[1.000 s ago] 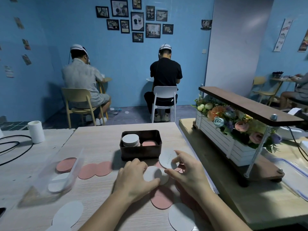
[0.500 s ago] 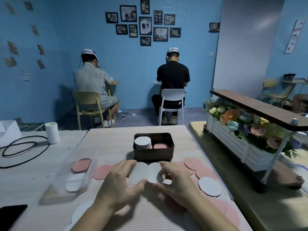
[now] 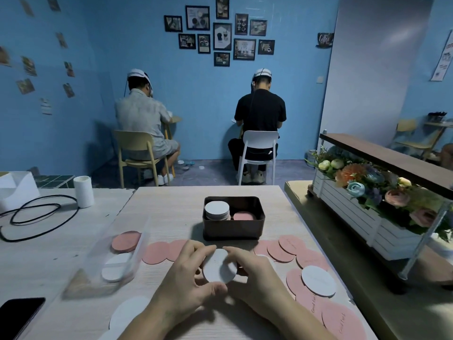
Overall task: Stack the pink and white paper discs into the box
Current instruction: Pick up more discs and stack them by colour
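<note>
A dark brown box (image 3: 233, 229) stands mid-table, with a white disc stack (image 3: 217, 210) on its left side and a lower pink stack (image 3: 244, 215) on its right. Just in front of it, my left hand (image 3: 188, 283) and my right hand (image 3: 252, 273) together hold a small pile of white discs (image 3: 219, 268) by its edges. Loose pink discs (image 3: 289, 246) fan out right of the box. Another white disc (image 3: 318, 280) lies on pink ones at the right, and pink discs (image 3: 159, 252) lie to the left.
A clear plastic tray (image 3: 115, 261) holding pink and white discs sits at left. A black phone (image 3: 17, 315) lies at the lower left, a cable (image 3: 36, 217) and white roll (image 3: 83, 191) farther back. A flower planter (image 3: 367, 204) stands at right. Two people sit facing the wall.
My hands have gathered separate white discs into one pile held between them in front of the box. The camera view has shifted, so the box now appears centred.
</note>
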{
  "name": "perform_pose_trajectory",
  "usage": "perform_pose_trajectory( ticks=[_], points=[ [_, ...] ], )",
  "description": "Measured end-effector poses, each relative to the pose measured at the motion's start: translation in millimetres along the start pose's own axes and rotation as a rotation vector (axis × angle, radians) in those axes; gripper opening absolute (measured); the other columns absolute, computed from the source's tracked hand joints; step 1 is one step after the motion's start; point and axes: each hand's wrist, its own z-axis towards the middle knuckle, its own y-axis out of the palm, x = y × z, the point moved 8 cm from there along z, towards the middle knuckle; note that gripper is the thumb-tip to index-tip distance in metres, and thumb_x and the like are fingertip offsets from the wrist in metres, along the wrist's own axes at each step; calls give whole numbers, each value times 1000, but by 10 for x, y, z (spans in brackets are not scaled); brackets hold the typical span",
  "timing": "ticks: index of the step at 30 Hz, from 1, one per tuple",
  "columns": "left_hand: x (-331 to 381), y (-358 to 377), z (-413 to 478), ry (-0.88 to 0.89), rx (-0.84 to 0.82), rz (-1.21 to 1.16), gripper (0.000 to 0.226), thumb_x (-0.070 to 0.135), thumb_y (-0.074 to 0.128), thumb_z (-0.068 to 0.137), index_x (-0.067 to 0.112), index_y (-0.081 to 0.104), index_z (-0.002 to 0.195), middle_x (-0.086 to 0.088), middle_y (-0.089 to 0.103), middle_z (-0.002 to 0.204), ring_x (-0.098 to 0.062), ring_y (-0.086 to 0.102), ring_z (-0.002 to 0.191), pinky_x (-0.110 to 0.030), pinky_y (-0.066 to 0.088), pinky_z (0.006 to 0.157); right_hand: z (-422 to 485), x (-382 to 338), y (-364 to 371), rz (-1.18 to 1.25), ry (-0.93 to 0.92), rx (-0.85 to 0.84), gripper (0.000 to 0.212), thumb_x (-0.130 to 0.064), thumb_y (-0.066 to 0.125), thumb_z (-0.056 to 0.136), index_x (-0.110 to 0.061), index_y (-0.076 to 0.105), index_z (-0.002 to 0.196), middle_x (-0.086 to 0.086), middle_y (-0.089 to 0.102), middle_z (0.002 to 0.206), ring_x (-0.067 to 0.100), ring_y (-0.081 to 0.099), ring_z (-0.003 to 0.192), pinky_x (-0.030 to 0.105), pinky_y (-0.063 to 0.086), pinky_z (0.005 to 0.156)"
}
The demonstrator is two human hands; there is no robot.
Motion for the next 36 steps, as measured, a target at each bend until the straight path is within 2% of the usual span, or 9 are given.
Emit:
perform_pose_trajectory(
  ticks=[3,5,9,12,15,21,26,30,36],
  points=[
    [10,-31,-16,9,27,30,74,83,61,72,40,51,132,26,45,118,-7,54,107,-10,47,79,2,-48,-49,16,-41,33,27,-18,83,75,-18,61,90,-22,65,120,3,63,99,19,52,77],
    [12,-45,-24,-12,37,-16,62,72,68,76,42,54,128,23,53,117,-8,58,103,-11,48,76,0,-25,-102,54,-32,63,28,-19,86,75,-18,60,85,-19,66,122,4,64,103,14,50,78],
    [-48,-71,-15,-61,97,-146,48,40,83,76,45,63,120,18,70,97,-10,65,79,-18,51,68,-4,-23,-144,105,-18,56,28,-23,85,72,-23,60,86,-17,65,126,3,63,110,15,52,83],
    [-33,-55,2,-51,107,-129,54,40,81,74,52,60,122,21,68,95,-10,67,80,-20,52,73,-7,-12,-161,83,-1,28,30,-23,84,70,-22,63,91,-40,55,126,-8,52,124,14,52,90],
    [23,8,48,-22,93,-113,58,45,80,74,56,59,126,21,67,100,-10,67,84,-24,54,78,-20,45,-229,-11,-5,11,34,-28,83,70,-30,61,96,-28,50,138,-9,47,131,19,51,95],
    [239,337,221,32,-11,-86,73,28,82,75,48,48,136,24,62,115,-8,64,98,-22,53,82,-128,64,-572,-160,-125,71,27,-27,85,73,-23,61,84,-20,60,128,4,60,103,25,55,77],
    [246,591,306,-35,-98,-91,74,48,75,79,42,42,144,29,53,128,0,55,113,-24,56,86,-211,226,-920,-212,-100,144,33,-23,89,70,-23,58,79,-21,61,122,4,58,101,17,53,75],
    [329,789,392,58,-165,224,53,61,61,81,39,53,128,29,53,117,4,50,112,-31,48,97,-277,381,-1119,-248,-80,174,31,-25,85,71,-25,56,81,-22,60,123,8,62,94,25,56,73],
    [339,931,562,-123,-212,492,60,76,51,67,37,47,113,19,50,105,-12,44,104,-36,38,92,-324,562,-1127,-313,1,200,30,-26,84,69,-26,56,78,-24,59,119,8,62,87,30,55,70]
  ],
)
